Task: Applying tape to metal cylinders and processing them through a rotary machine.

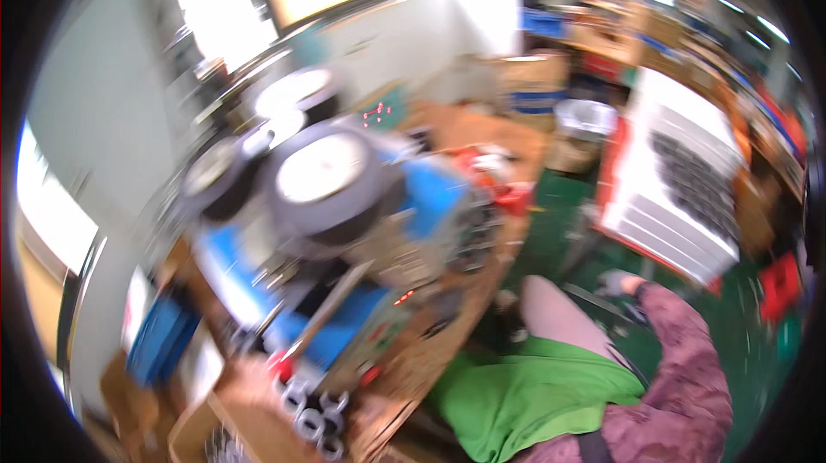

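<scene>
My right hand, in a grey glove, hangs low at my right side beyond the purple sleeve. It is smeared by motion, so its fingers do not show clearly. Closest to it is a white board or tray with a red edge, bearing rows of dark small parts. My left hand is out of the picture. On the workbench to the left stands a blue and grey machine with large dark rollers with pale faces. A lever with a red knob sticks out from it.
Several metal rings lie at the wooden bench's near edge, beside an open cardboard box. A blue bin stands at the left. Red and white items lie on the bench's far part. A cardboard carton stands behind.
</scene>
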The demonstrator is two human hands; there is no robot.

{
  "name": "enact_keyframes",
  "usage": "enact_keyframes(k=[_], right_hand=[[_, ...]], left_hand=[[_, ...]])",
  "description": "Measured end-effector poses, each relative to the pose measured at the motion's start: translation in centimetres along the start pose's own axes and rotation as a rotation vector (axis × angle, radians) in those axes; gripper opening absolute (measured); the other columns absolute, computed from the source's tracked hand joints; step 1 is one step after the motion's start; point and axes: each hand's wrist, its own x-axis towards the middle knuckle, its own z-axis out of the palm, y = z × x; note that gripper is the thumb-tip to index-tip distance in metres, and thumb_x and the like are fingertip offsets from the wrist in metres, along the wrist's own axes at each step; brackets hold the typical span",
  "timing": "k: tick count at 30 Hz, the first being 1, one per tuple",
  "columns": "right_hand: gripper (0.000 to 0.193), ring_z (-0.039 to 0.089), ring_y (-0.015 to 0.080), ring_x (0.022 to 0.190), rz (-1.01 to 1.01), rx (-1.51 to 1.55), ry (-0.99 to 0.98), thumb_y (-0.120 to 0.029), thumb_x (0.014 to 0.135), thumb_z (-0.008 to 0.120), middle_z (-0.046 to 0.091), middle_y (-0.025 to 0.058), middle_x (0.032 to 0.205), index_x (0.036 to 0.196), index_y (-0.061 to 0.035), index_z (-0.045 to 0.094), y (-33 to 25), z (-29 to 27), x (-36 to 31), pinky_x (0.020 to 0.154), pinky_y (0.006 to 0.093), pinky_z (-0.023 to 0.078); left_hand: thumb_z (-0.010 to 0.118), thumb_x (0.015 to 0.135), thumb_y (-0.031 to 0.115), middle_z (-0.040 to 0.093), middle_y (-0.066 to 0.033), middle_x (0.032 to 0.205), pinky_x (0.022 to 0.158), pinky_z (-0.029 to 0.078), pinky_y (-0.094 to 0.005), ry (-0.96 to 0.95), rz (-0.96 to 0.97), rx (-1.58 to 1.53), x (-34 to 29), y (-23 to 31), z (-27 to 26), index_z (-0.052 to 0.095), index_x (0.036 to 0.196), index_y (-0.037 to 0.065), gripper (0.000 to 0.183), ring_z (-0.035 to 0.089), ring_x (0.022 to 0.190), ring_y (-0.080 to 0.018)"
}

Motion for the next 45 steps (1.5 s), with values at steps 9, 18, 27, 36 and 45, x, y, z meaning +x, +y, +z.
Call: enact_keyframes(k=[9, 18, 27, 36, 45], right_hand=[[0.040, 0.057, 0.0310, 0.096, 0.052, 0.183, -0.035, -0.036, 0.076, 0.058, 0.062, 0.0136, 0.101, 0.106, -0.0098, 0.060, 2.0, -0.6, -8.0, 0.081, 0.0408, 0.044], [0.041, 0.058, 0.0320, 0.091, -0.204, 0.093, 0.078, -0.037, 0.076, 0.058, 0.062, 0.0142, 0.097, 0.106, -0.0088, 0.059, -1.2, -2.4, -5.8, 0.079, 0.0413, 0.045], [0.035, 0.058, 0.0331, 0.086, -0.382, 0.170, 0.265, -0.034, 0.077, 0.058, 0.062, 0.0148, 0.090, 0.100, -0.0073, 0.060, -0.1, -2.1, -11.0, 0.073, 0.0406, 0.046], [0.024, 0.058, 0.0320, 0.077, -0.318, 0.208, 0.657, -0.026, 0.077, 0.059, 0.060, 0.0137, 0.081, 0.091, -0.0067, 0.060, 3.6, -4.4, -18.7, 0.069, 0.0391, 0.047], [0.031, 0.050, 0.0323, 0.094, 0.075, -0.306, 1.299, -0.027, 0.070, 0.062, 0.054, 0.0138, 0.100, 0.092, -0.0060, 0.061, 8.4, -15.1, -20.2, 0.080, 0.0434, 0.041]], left_hand=[[0.057, 0.080, 0.022, 0.063, -0.0163, 0.089, 0.071, 0.048, -0.0382, -0.134, 0.273, 0.006, 3.4, 19.4, 6.2, 0.060, 0.100, 0.006, 0.026, 0.061, 0.081, -0.0303], [0.057, 0.081, 0.022, 0.063, -0.0156, 0.091, 0.072, 0.048, -0.0384, 0.039, 0.236, -0.006, 4.0, 20.3, 3.1, 0.060, 0.101, 0.006, 0.026, 0.061, 0.082, -0.0293], [0.057, 0.082, 0.021, 0.062, -0.0148, 0.093, 0.074, 0.049, -0.0386, 0.302, 0.177, -0.119, 7.1, 20.1, -2.5, 0.059, 0.103, 0.007, 0.025, 0.060, 0.083, -0.0284], [0.057, 0.083, 0.020, 0.062, -0.0141, 0.095, 0.075, 0.049, -0.0388, 0.447, 0.165, -0.251, 7.7, 20.6, -4.1, 0.059, 0.104, 0.007, 0.025, 0.060, 0.083, -0.0274], [0.056, 0.085, 0.019, 0.062, -0.0133, 0.097, 0.077, 0.049, -0.0390, 0.591, 0.147, -0.387, 3.5, 20.0, -4.3, 0.059, 0.106, 0.007, 0.025, 0.059, 0.084, -0.0264]])
